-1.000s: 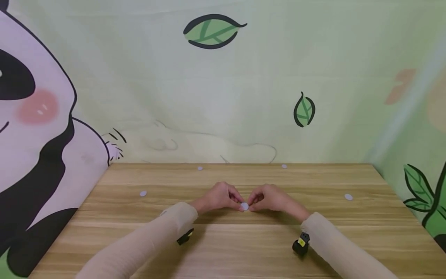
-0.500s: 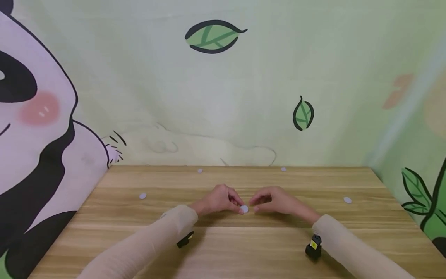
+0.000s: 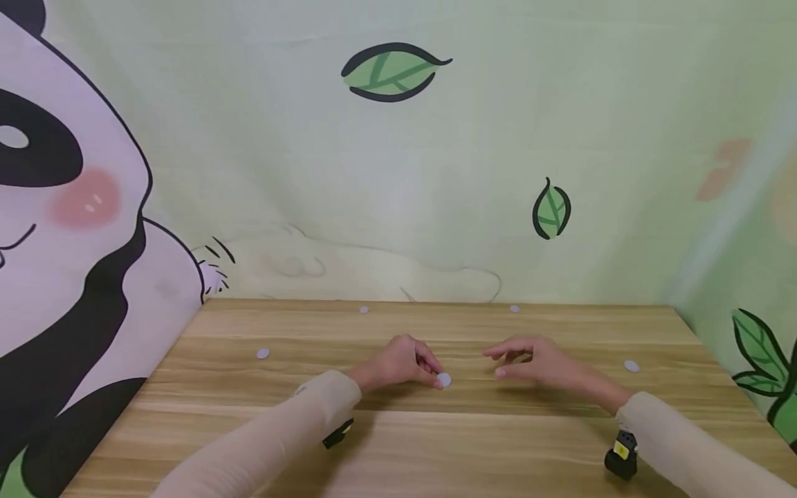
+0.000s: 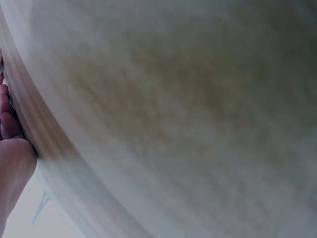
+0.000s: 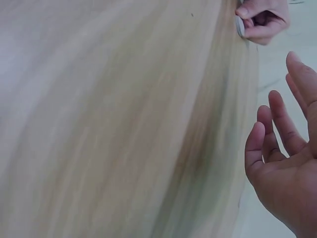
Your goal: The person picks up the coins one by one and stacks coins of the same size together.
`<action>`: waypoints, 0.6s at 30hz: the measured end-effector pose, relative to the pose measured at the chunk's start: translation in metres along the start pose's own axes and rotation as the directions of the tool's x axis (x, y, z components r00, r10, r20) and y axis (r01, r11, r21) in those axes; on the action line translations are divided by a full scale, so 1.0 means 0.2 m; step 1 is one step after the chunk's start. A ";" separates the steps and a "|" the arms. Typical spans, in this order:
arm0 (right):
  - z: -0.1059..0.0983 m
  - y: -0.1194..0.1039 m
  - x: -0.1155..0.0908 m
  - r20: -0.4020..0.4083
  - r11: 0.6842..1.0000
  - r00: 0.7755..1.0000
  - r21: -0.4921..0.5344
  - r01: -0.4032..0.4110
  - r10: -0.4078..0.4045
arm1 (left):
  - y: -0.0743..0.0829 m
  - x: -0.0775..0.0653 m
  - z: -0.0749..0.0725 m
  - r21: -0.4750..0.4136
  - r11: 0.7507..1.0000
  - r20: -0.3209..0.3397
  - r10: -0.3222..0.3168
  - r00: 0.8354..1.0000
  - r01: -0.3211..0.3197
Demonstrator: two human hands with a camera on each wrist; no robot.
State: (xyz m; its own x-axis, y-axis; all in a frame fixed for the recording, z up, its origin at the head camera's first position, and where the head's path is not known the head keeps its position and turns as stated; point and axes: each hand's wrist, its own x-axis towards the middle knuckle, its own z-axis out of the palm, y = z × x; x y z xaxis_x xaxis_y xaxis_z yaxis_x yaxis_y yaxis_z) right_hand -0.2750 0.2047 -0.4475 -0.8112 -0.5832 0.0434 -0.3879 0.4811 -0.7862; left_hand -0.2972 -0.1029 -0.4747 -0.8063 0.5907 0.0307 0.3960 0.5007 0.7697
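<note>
Probably the biggest risk is the white disc (image 3: pixel 444 380) slipping or twisting, because only the left hand (image 3: pixel 397 361) is pinching it, thumb and fingers gripping just its rim. The right hand (image 3: pixel 540 361) is hanging well apart at about three o'clock from it, fingers loosely spread and holding nothing; swinging back carelessly, it might be knocking the disc loose.

The disc is sitting at roughly four o'clock from the left hand, over the table (image 3: pixel 436 449); whether it is touching the wood I cannot tell. Being round, it is showing no long axis. One face is turning toward the head camera, while the right wrist view is catching it nearly edge-on; its exact tilt is staying unclear.
</note>
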 end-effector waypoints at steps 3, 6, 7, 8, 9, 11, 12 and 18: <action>-0.05 -0.01 -0.04 -0.044 1.000 0.999 -0.006 0.009 -0.009 | 0.01 0.00 0.00 -0.016 1.000 -0.005 -0.004 1.000 0.004; -0.10 0.00 -0.07 -0.059 1.000 0.998 -0.012 -0.003 0.002 | 0.00 0.00 0.00 -0.018 1.000 -0.010 -0.017 1.000 0.016; -0.11 0.00 -0.08 -0.062 1.000 0.998 -0.018 -0.007 0.006 | 0.00 0.00 0.00 -0.017 1.000 -0.011 -0.021 1.000 0.021; -0.13 0.00 -0.09 -0.067 1.000 0.998 -0.021 -0.012 0.011 | -0.01 0.00 0.00 -0.014 1.000 -0.013 -0.023 1.000 0.023; -0.14 0.00 -0.10 -0.074 1.000 0.997 -0.026 -0.018 0.017 | -0.01 -0.01 0.00 -0.008 1.000 -0.015 -0.026 1.000 0.026; -0.17 0.01 -0.13 -0.093 0.999 0.995 -0.038 -0.024 0.020 | -0.01 -0.01 0.00 -0.004 1.000 -0.016 -0.024 1.000 0.024; -0.18 0.01 -0.14 -0.103 0.999 0.994 -0.043 -0.022 0.017 | -0.01 -0.01 0.00 0.000 1.000 -0.017 -0.021 1.000 0.021; -0.26 0.03 -0.24 -0.176 0.993 0.984 -0.112 -0.024 0.004 | 0.00 0.00 0.01 0.005 1.000 -0.010 -0.011 1.000 0.011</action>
State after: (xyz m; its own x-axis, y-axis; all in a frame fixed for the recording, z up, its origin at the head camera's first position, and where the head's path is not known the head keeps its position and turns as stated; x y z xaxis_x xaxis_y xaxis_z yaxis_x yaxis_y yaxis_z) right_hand -0.2611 0.2693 -0.4215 -0.8770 -0.4570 0.1484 -0.4150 0.5649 -0.7132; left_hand -0.2969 -0.1008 -0.4758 -0.8150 0.5787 0.0283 0.3891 0.5105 0.7668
